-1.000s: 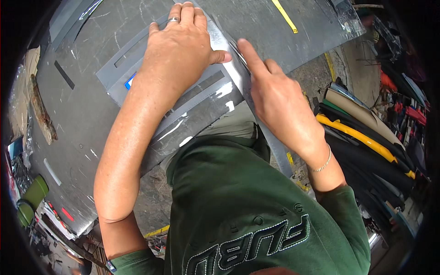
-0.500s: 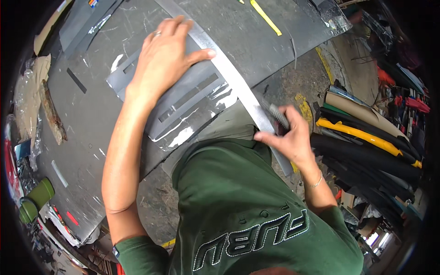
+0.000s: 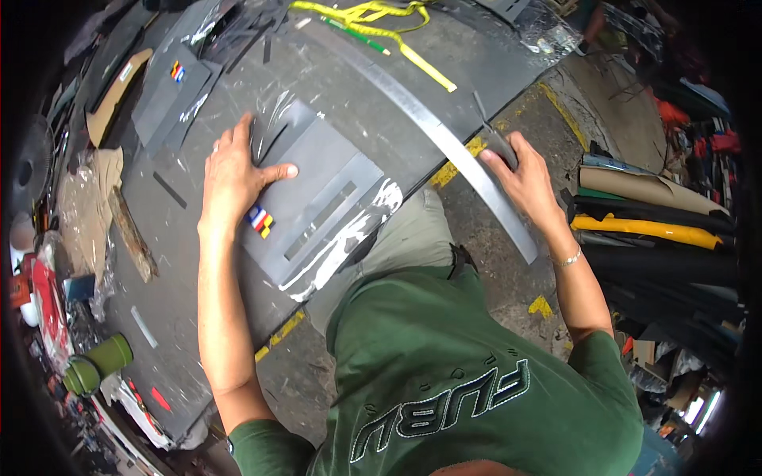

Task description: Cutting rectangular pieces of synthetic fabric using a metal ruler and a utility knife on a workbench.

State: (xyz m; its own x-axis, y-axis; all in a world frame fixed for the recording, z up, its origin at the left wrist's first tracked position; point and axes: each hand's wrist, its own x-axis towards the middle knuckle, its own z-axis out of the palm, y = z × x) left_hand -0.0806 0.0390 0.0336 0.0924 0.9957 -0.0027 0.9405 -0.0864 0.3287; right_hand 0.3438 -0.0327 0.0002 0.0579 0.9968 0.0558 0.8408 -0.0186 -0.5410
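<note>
My left hand [image 3: 234,170] is open, fingers spread, at the left edge of a grey sheet [image 3: 305,170], with the thumb on top of it. A long slot runs through this sheet, and a small multicoloured patch shows near my wrist. Glossy clear film sticks out along its near edge. To its right lies a long metal ruler [image 3: 432,131], its near end reaching past the table edge. Beyond that edge, my right hand [image 3: 520,174] is closed around a dark-handled tool [image 3: 502,148]; its tip is hard to make out.
A yellow tape measure [image 3: 425,65] and a green pencil [image 3: 361,37] lie at the far side of the table [image 3: 186,262]. Grey sheets [image 3: 171,99] are at the far left, near a wooden stick [image 3: 135,234]. Rolls of material [image 3: 647,230] are stacked at right.
The ruler has come off the grey sheet and lies farther right. My left hand has left the ruler for the sheet's left edge, and the multicoloured patch now shows. The view has shifted.
</note>
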